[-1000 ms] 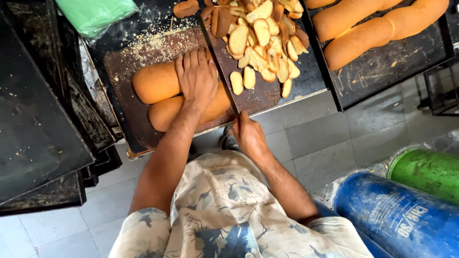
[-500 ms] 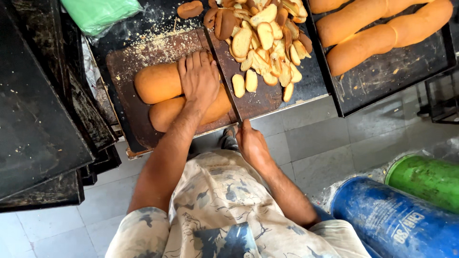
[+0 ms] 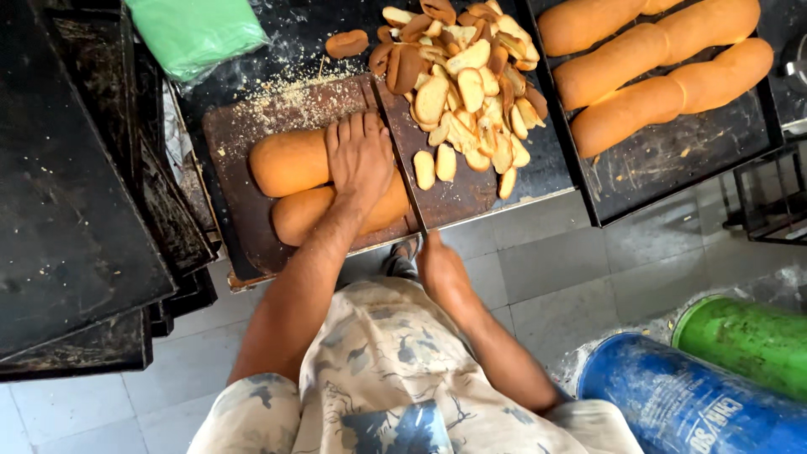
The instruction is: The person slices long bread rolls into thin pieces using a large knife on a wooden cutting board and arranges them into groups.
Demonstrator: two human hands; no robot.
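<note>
two bread loaves [image 3: 290, 181] are lain side by side on a brown cutting board [image 3: 244, 126] on the dark surface [image 3: 555, 172]; the left hand [image 3: 360, 158] is pressed flat on them, fingers spread; a long knife [image 3: 403, 168] is held by the right hand [image 3: 439, 267], its grip closed on the handle; cut slices [image 3: 462, 92] are piled just beside the blade.

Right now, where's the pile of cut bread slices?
In the head view, the pile of bread slices lies top centre on the dark worktop, right of the knife blade and left hand, left of the tray of whole loaves.
</note>
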